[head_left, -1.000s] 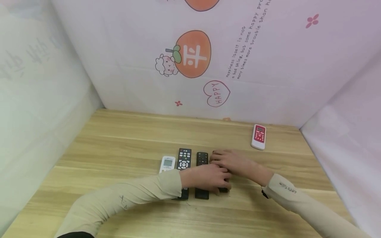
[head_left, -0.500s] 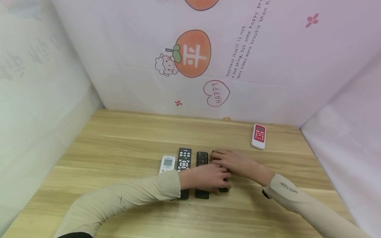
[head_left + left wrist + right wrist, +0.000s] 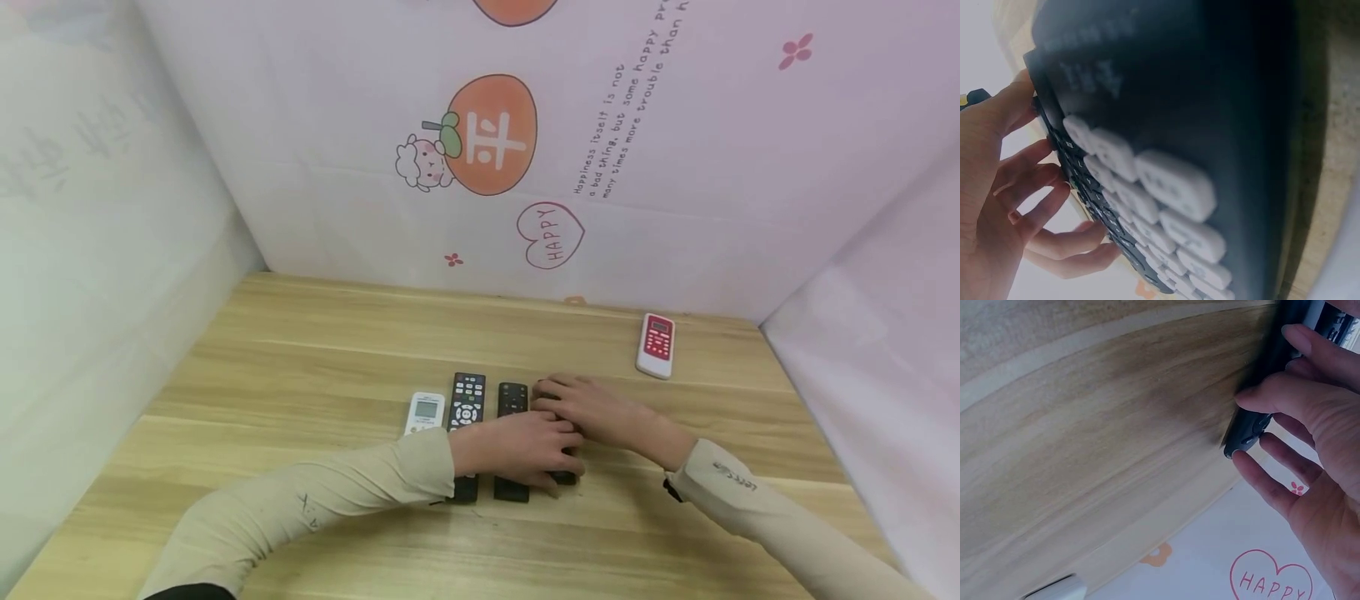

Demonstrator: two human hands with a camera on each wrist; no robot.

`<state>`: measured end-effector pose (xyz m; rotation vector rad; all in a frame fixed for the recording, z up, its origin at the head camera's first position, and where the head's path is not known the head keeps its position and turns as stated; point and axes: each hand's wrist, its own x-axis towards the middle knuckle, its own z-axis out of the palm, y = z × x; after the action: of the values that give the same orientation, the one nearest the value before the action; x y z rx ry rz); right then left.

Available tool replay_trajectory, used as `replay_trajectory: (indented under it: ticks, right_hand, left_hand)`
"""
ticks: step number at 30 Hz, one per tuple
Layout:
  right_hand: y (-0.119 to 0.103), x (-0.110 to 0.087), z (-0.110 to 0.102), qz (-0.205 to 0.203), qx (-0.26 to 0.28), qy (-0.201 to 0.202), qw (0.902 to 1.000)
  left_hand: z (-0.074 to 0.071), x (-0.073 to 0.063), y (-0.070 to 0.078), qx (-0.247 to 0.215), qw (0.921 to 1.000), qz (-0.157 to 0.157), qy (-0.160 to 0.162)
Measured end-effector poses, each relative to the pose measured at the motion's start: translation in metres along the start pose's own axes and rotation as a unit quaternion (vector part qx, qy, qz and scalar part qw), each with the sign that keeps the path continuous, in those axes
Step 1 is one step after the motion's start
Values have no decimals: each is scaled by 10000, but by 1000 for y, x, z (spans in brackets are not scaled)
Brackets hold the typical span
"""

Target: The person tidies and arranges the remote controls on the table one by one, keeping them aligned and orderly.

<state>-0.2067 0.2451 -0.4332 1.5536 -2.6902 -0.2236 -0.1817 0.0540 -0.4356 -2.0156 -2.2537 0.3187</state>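
On the wooden table lies a row of upright-pointing remote controls. The rightmost black remote control (image 3: 564, 478) is mostly covered by both hands. My left hand (image 3: 521, 448) reaches across the row and grips its lower part, thumb at the near end and fingers curled over it. At its upper end, my right hand (image 3: 588, 408) holds it, thumb along the right side in the right wrist view. Just left stands another black remote control (image 3: 513, 398), partly under the left hand. A black remote control with white buttons (image 3: 466, 402) and a white remote control with a screen (image 3: 425, 411) come further left, overlapped by the left forearm.
A white remote control with a red face (image 3: 657, 346) lies apart near the back edge, right of the hands. White printed cloth walls (image 3: 337, 192) close off the table's back and both sides. Wooden tabletop (image 3: 300, 367) surrounds the row.
Both hands stay on the rightmost black remote control, with only slight finger shifts. The whole head view has drifted a few pixels; the remotes keep their places.
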Motion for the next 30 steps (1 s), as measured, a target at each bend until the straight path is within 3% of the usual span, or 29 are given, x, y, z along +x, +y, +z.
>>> replay_trajectory:
  ticks: [15, 19, 24, 30]
  right_hand:
    - [7, -4, -1, 173, 389, 26, 9991]
    - [8, -4, 0, 136, 385, 196, 9990]
    - [13, -5, -1, 181, 332, 419, 9984]
    - [24, -9, -7, 849, 345, 546, 9943]
  left_hand:
    - [1, -7, -8, -157, 9988, -206, 424]
    - [1, -13, -10, -249, 9977, -320, 549]
    - [3, -22, -16, -237, 9942, -753, 727]
    - [6, -37, -29, -684, 9806, -1566, 966]
